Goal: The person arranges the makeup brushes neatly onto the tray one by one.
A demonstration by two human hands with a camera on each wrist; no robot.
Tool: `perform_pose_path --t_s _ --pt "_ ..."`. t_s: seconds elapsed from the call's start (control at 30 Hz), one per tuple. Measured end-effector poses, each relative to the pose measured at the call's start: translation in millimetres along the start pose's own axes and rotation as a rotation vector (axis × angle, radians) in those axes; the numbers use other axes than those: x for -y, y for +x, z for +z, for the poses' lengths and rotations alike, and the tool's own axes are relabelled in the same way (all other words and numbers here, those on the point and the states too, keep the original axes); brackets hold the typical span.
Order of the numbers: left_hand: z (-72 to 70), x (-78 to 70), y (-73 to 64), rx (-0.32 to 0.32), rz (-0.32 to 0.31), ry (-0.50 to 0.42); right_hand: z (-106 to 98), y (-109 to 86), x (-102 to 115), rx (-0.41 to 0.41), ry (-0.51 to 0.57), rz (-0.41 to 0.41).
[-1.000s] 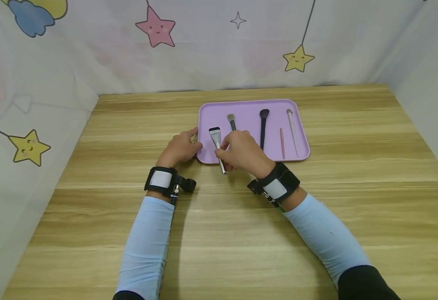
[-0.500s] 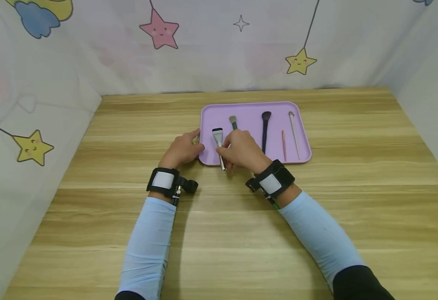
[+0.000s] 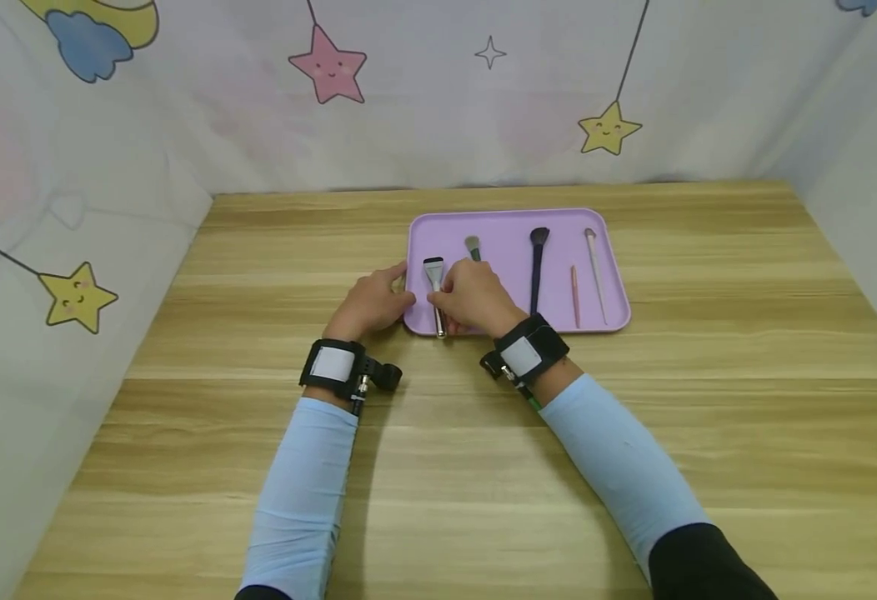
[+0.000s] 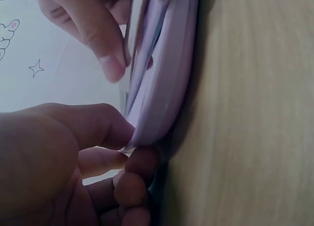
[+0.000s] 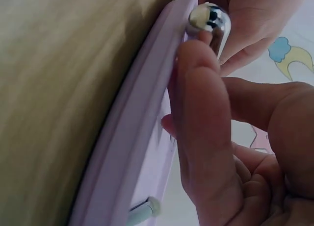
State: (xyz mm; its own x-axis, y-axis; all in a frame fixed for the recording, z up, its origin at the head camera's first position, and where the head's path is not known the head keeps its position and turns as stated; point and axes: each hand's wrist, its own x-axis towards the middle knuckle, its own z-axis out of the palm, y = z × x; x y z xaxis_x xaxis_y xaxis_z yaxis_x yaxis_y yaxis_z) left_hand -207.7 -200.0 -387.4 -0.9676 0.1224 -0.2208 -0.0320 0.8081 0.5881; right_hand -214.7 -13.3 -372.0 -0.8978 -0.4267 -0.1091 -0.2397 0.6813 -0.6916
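Observation:
My right hand (image 3: 476, 296) pinches a flat-headed makeup brush (image 3: 434, 268) with a silver handle and dark bristles. The brush is at the left end of a lilac tray (image 3: 503, 237), its handle end reaching the front rim. In the right wrist view its shiny handle end (image 5: 223, 27) shows beyond my fingers. My left hand (image 3: 369, 304) grips the tray's left front corner; in the left wrist view the thumb (image 4: 115, 125) is on the rim and fingers curl beneath. A green-handled brush (image 3: 473, 245) lies on the tray, its lower part hidden by my right hand.
Also on the tray lie a black brush (image 3: 537, 258), a short pink stick-like tool (image 3: 575, 296) and a slim white-handled brush (image 3: 596, 271). The wooden table (image 3: 438, 467) reaches back to a printed cloth wall (image 3: 423, 142).
The silver brush has moved slightly away from me, so its handle overhangs the front rim less. My right forearm has swung a little left. The left hand keeps its grip; the view has shifted slightly.

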Motion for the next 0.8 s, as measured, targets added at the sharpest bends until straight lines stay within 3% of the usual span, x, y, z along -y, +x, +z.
perform_pose_path --t_s 0.4,0.5,0.63,0.73,0.8 --pt "4.1 -5.3 3.9 0.011 0.031 -0.001 1.7 14.5 -5.4 -0.009 -0.025 0.084" --pt "4.9 -2.9 3.5 0.014 0.043 0.009 2.7 8.2 -5.3 -0.042 -0.043 0.064" --pt "-1.3 2.3 -0.5 0.024 0.034 0.007 -4.6 -11.3 -4.0 -0.148 -0.086 -0.023" --pt "-11.1 0.8 -6.0 -0.044 0.020 0.020 -20.7 -31.5 -5.0 -0.253 -0.132 -0.110" --pt "-19.3 -6.9 -12.5 -0.147 0.038 0.021 -36.2 -46.6 -7.4 -0.302 -0.175 -0.150"
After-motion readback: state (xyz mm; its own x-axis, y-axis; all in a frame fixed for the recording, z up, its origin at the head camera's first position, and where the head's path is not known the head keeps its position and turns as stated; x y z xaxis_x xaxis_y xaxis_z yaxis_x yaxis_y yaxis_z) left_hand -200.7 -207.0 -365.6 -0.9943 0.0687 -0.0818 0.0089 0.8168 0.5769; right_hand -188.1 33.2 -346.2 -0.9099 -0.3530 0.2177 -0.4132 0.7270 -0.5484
